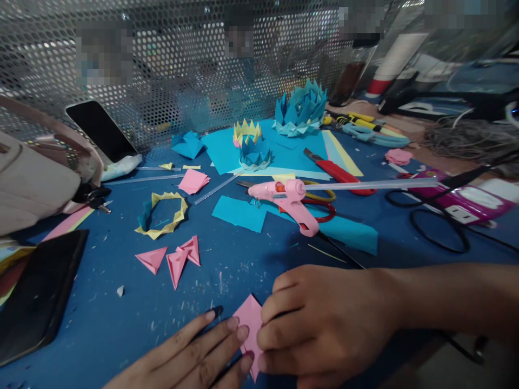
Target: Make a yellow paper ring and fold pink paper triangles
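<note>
A small pink folded paper (250,329) lies on the blue tabletop near the front edge, its pointed tip facing away from me. My left hand (194,351) rests flat with fingers stretched out, the fingertips pressing on the paper's left side. From the right, my right hand (324,324) has its fingers curled in against the paper's other edge, partly covering it. Ahead and to the left are folded pink triangles, one single triangle (152,260) and a joined group (183,259). A pink hot glue gun (290,197) with a long clear glue stick lies beyond my right hand.
A ring of yellow and blue folded paper (181,221) and pink squares (193,181) lie left of centre. Behind stand a blue paper flower (302,111) and a red cutter (340,175). Phones (44,292) and a bag (44,173) occupy the left; cables (440,246) loop at right.
</note>
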### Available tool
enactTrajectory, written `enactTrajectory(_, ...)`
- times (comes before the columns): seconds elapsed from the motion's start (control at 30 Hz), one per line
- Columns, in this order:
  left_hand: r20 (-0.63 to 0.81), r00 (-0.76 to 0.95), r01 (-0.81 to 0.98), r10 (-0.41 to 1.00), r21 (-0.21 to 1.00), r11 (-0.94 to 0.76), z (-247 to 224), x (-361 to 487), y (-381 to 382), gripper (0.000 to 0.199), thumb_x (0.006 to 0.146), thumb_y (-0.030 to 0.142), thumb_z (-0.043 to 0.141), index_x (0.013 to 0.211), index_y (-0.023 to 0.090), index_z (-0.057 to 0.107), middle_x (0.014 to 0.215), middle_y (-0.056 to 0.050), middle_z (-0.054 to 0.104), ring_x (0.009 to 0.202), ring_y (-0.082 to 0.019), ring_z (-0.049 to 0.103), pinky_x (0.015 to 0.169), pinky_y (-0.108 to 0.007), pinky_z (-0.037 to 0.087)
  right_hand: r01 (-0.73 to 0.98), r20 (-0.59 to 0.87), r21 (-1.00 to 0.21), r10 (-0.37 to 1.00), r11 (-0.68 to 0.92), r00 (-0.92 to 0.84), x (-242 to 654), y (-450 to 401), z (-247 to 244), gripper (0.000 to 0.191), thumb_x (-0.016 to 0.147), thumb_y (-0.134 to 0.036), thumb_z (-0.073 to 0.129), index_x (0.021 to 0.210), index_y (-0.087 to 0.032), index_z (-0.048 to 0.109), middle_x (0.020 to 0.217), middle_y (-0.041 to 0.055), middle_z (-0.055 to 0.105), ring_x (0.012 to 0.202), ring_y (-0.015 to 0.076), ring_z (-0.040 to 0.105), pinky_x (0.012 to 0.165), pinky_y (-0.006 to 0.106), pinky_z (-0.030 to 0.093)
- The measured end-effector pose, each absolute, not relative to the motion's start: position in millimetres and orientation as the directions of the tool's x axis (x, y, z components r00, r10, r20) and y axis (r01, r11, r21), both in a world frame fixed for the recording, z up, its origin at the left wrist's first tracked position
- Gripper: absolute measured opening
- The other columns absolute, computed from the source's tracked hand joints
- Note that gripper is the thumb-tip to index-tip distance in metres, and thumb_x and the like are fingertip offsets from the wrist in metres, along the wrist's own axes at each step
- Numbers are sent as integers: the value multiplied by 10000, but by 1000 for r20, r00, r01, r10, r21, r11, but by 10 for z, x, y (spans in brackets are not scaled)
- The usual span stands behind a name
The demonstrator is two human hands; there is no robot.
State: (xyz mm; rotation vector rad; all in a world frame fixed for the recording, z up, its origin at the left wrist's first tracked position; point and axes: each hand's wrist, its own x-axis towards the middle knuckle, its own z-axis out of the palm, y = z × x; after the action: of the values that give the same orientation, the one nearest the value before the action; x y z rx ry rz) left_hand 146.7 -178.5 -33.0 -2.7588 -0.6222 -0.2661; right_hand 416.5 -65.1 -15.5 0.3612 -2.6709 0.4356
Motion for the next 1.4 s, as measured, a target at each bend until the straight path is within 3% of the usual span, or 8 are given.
enactTrajectory(0.27,190,922,379,338,-260,-888,-138,1518,-1682,366,1070,215,342,1297,265,625,1352,48,640,1376,-141,471,1269,-420,56,-316,433,-251,-186,915,-882,4169,-655,-166,265,993,-282,526,1101,-126,711,1073,1,726,923,145,627,622,317,452)
enactTrajectory(0.43,302,865,484,402,-287,-827,-242,1531,-1773,432,1067,153,261,1275,221,633,1378,14,616,1403,-181,435,1266,-450,97,-316,423,-256,-188,913,-886,4169,-659,-160,258,991,-274,529,1102,-122,707,1057,-1,725,915,149,624,615,329,444)
enactTrajectory(0.57,165,896,444,412,-327,-834,-226,1487,-1807,414,1064,179,287,1361,192,574,1419,-31,586,1353,-214,484,1255,-512,60,-311,401,-250,-194,917,-895,4160,-662,-142,267,1006,-293,519,1098,-124,704,1042,-2,727,924,147,627,640,333,451)
enactTrajectory(0.77,217,834,551,507,-331,-766,-193,1484,-1822,446,1055,343,338,1392,138,548,1449,-103,551,1454,-306,323,1240,-561,44,-310,397,-269,-188,912,-898,4157,-663,-139,263,1004,-333,546,1067,-131,702,1039,5,727,921,141,632,654,322,443)
enactTrajectory(1.03,261,838,541,478,-292,-789,-197,1526,-1791,404,1069,237,307,1324,131,602,1397,-59,605,1303,-235,508,1242,-543,65,-309,403,-254,-190,917,-895,4159,-664,-137,280,1019,-335,509,1061,-139,704,1051,10,725,939,137,622,669,314,460)
enactTrajectory(1.2,303,778,594,550,-72,-801,-133,1563,-1739,368,1063,314,397,1311,134,600,1298,-22,667,1266,-145,540,1263,-375,98,-315,410,-249,-195,916,-891,4162,-659,-138,271,1014,-309,503,1080,-135,701,1065,10,716,951,153,620,676,324,461)
enactTrajectory(1.27,308,703,651,641,83,-754,-83,1604,-1712,342,1053,310,422,1290,144,605,1228,-32,687,1204,-115,574,1221,-268,224,-318,395,-248,-204,915,-896,4165,-653,-135,265,1012,-304,505,1090,-138,697,1074,9,714,951,156,618,671,326,453)
enactTrajectory(1.4,214,572,679,792,419,-603,-53,1708,-1655,229,1030,317,454,1131,223,637,1127,-61,631,1043,-174,590,889,-271,497,-322,367,-246,-220,914,-904,4169,-642,-121,269,1018,-321,507,1106,-143,690,1104,15,714,952,144,612,671,317,443)
